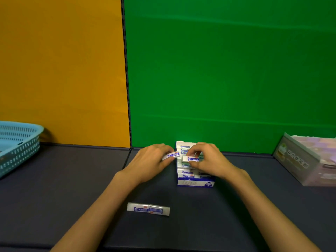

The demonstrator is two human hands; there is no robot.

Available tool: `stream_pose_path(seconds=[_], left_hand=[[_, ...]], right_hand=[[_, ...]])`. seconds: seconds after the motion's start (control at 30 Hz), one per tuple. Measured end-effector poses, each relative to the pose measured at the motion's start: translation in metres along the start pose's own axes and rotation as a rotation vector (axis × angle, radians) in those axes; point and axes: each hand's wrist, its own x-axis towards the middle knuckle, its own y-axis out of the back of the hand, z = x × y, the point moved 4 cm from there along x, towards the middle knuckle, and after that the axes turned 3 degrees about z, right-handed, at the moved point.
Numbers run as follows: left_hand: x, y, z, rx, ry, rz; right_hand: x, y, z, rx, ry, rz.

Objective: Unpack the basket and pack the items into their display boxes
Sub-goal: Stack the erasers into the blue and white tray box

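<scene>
Two erasers [148,209] loose; hands [151,161] pinching erasers.

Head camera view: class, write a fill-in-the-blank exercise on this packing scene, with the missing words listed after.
1. The left hand pinches one small white-and-blue eraser; the right hand pinches ____.
2. ____ loose erasers lie near the person.
3. The blue-and-white display box stands before the ____ wall.
4. The light blue plastic basket sits at the far ____.

Missing: another; two; green; left
</scene>
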Motion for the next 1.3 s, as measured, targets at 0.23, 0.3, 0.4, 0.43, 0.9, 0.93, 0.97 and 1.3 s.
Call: stream_pose_path(seconds=[0.23,0.3,0.4,0.43,0.9,0.93,0.97,1.3], left_hand=[[0.017,-0.023,0.033,-0.025,-0.046,-0.111],[0.018,-0.029,0.038,-0.025,-0.047,-0.137],[0.019,-0.036,0.043,0.033,-0.056,-0.168],[0.020,-0.038,0.044,0.055,-0.059,-0.176],[0.023,-0.045,0.048,0.085,-0.069,-0.198],[0.023,-0.045,0.048,0.077,-0.067,-0.193],[0.023,-0.045,0.048,0.071,-0.066,-0.188],[0.022,-0.048,0.043,0.024,-0.053,-0.154]], right_hand=[[-0.018,0.009,0.020,-0.129,-0.032,-0.064],[-0.022,0.009,0.022,-0.140,-0.040,-0.082],[-0.025,0.007,0.026,-0.162,-0.044,-0.106],[-0.025,0.005,0.026,-0.166,-0.040,-0.113],[-0.027,0.004,0.027,-0.163,-0.021,-0.131],[-0.028,0.004,0.027,-0.158,-0.019,-0.132],[-0.029,0.004,0.026,-0.153,-0.019,-0.133],[-0.032,0.003,0.029,-0.139,-0.029,-0.111]])
